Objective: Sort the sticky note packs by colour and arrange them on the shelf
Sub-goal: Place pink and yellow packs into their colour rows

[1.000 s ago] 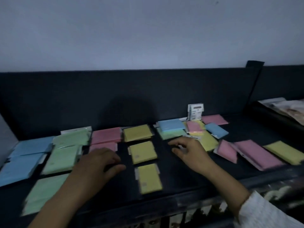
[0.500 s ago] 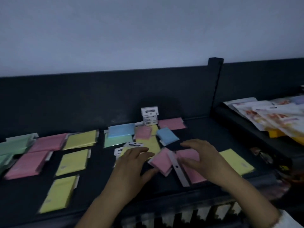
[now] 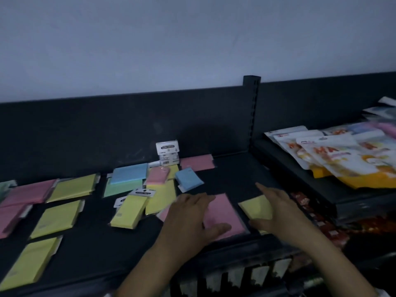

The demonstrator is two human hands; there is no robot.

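at the far left of the dark shelf [image 3: 225,174] we see two pink packs [image 3: 27,192], then a column of three yellow packs [image 3: 56,218] running toward the front edge; all sit further left in the picture than half a second ago, as our view has swung right. next comes the unsorted cluster: a blue pack [image 3: 129,173] lying on a green pack [image 3: 122,188], a small yellow pack [image 3: 128,212] with a white header card, a small pink pack [image 3: 157,175] and a small blue pack [image 3: 188,179]. a white box [image 3: 168,153] stands upright against the back panel.

the left hand [image 3: 188,217], which a moment ago pinched a small pink pack, now lies flat on the large pink pack [image 3: 225,213] near the front edge. its fingers are spread and relaxed and its thumb is stretched across the wrapper. a pink corner peeks out to the left of the palm.

the right hand [image 3: 278,211] has left the pink pack and now rests on the lone yellow pack [image 3: 255,207] just beside it. its fingers are straight, though blurred, and grasp nothing we can make out.

on the neighbouring shelf at right, printed bags [image 3: 334,155] lie heaped.
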